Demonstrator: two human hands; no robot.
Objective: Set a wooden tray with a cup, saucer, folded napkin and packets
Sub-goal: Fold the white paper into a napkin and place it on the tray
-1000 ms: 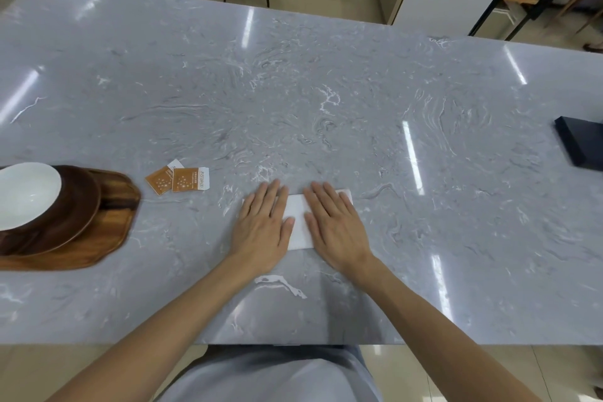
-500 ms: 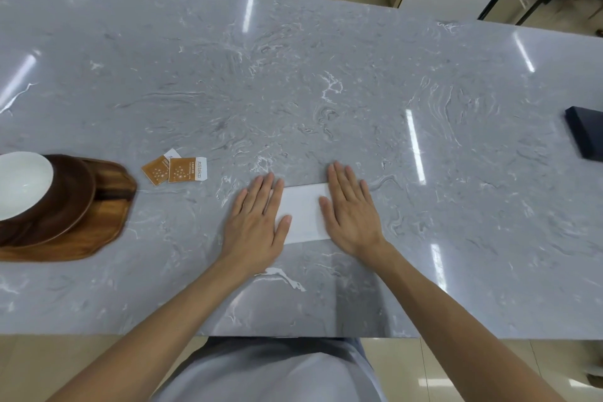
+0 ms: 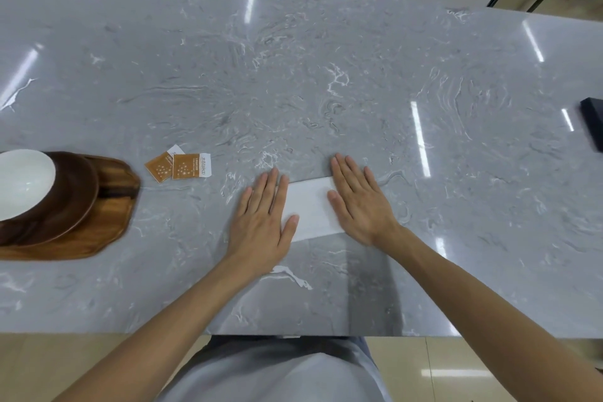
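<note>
Both palms press a white folded napkin [image 3: 311, 207] flat on the marble table [image 3: 326, 75], likely creasing it: left hand [image 3: 262, 219] and right hand [image 3: 360, 201] lie open, fingers spread. Packets [image 3: 179, 166] and wooden tray [image 3: 98, 225] wait to the left hand's left.

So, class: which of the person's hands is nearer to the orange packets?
Left. The left hand lies flat on the napkin's left end, just right of the orange packets; the right hand presses the far end, further away.

Grey marbled stone surface [image 3: 326, 75]. On it: brown wooden tray [image 3: 107, 225], left edge; two orange square packets [image 3: 179, 166], left of centre; white folded paper napkin [image 3: 310, 206], lower centre; dark flat box [image 3: 592, 127], right edge.
</note>
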